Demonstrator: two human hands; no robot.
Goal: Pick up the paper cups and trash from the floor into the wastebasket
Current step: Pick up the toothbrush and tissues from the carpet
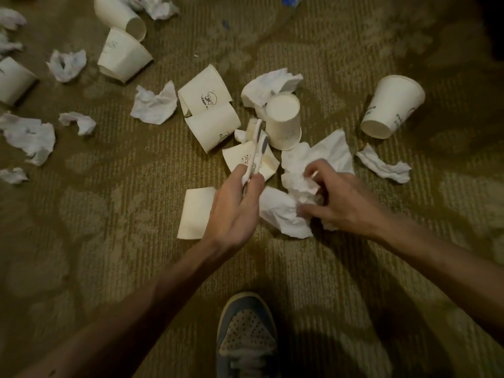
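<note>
Two bare forearms reach in from the lower frame over a patterned carpet (pixel 327 268). Between them, at bottom centre, is a grey-and-white shoe (pixel 246 336).

Left hand (pixel 234 208), centre: fingers and thumb are closed round the lower handle of a toothbrush (pixel 256 151), with the bristle head pointing toward the top of the frame.

Right hand (pixel 343 197), right of centre: fingers are curled into a crumpled tissue wad (pixel 283 214) and gripping it. Whether the wad has left the carpet cannot be told.

Partly under the left wrist lies a flat cup (pixel 195 211). A second flattened piece (pixel 240 159) lies beneath the toothbrush.

Just above the hands, an upturned cup (pixel 283 118) stands base up, touching a loose tissue (pixel 270 83) behind it. To its left, two crushed cups (pixel 204 96) lie pressed together, with a tissue ball (pixel 155 105) just beside them.

At right, a side cup (pixel 392 110) lies tipped with its base toward the camera. A tissue strip (pixel 384 167) lies near it.

Upper left: two more cups (pixel 122 55) lie on their sides and touch each other. Another, the edge cup (pixel 13 80), is cut by the left border. Several tissue scraps (pixel 30 135) are scattered among them, all on the carpet. A blue item at the top edge is too blurred to identify.
</note>
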